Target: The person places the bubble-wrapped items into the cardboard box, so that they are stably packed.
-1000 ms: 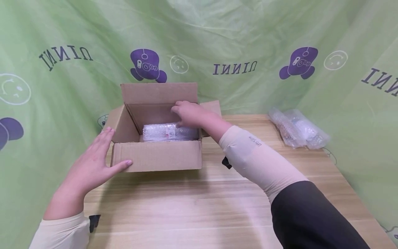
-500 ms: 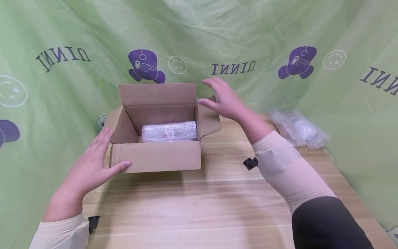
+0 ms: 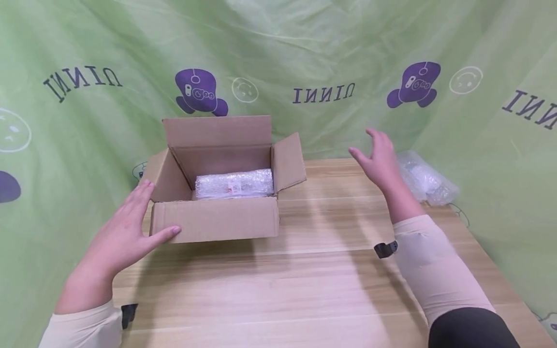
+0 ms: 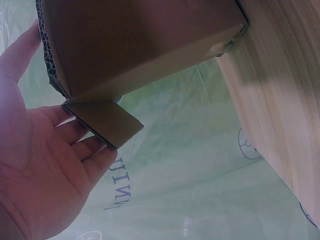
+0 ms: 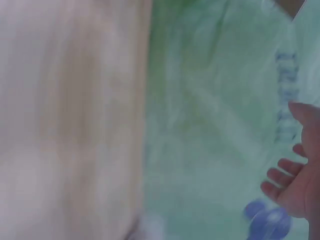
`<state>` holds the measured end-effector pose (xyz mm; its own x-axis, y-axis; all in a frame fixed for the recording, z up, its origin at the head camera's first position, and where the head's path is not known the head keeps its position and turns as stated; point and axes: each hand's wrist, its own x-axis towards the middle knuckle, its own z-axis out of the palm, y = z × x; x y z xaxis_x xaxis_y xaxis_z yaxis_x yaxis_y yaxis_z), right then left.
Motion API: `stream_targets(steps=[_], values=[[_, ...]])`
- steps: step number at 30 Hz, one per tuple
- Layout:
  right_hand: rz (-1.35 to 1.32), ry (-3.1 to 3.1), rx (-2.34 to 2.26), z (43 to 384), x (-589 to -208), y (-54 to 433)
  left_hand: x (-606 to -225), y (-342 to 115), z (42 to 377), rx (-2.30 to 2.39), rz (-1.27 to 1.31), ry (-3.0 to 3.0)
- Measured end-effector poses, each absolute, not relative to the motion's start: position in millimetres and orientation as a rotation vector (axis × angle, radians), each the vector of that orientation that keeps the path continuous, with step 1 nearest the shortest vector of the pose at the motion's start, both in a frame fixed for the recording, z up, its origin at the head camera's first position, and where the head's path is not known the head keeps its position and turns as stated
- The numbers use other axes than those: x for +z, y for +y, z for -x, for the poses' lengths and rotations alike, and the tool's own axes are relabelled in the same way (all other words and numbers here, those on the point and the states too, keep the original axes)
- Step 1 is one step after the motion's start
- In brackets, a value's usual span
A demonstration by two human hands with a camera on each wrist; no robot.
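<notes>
An open cardboard box (image 3: pixel 213 220) stands on the wooden table, its flaps folded outward. Inside lies a bubble-wrapped package (image 3: pixel 254 182) with a small label. My left hand (image 3: pixel 124 232) touches the box's left front corner, thumb on the front flap and fingers along the left flap. In the left wrist view, the straight fingers of that hand (image 4: pixel 55 155) lie against a small cardboard flap (image 4: pixel 107 122). To the right, my right hand (image 3: pixel 379 162) is in the air with fingers spread and nothing held. Just beyond it lies another bubble-wrapped package (image 3: pixel 426 179), partly hidden by the hand.
A green curtain (image 3: pixel 330 53) with purple figures and mirrored lettering hangs behind and beside the table (image 3: pixel 261 295). The table's right edge runs diagonally along the curtain. Black wrist cameras (image 3: pixel 385 250) sit on both sleeves.
My right hand has left the box's inside and moved right towards the packages at the table's far right. The package stays in the box. My left hand keeps its place on the box.
</notes>
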<state>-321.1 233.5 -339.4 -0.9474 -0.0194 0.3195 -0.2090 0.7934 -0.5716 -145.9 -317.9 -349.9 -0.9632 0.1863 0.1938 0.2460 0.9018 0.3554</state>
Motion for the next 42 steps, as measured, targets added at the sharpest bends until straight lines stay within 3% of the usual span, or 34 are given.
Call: stream_targets(steps=[9, 19, 42], values=[[0.201, -2.893, 0.741, 313.7, -386.4, 310.8, -351.0, -317.5, 145.5, -0.565, 0.333, -2.903], [0.274, -3.114, 0.596, 304.8, -424.2, 354.3, -350.2, -316.2, 145.1, -0.575, 0.324, -2.907], [0.279, -3.065, 0.505, 305.6, -446.3, 365.4, -353.0, -317.0, 145.2, -0.59, 0.323, -2.9]])
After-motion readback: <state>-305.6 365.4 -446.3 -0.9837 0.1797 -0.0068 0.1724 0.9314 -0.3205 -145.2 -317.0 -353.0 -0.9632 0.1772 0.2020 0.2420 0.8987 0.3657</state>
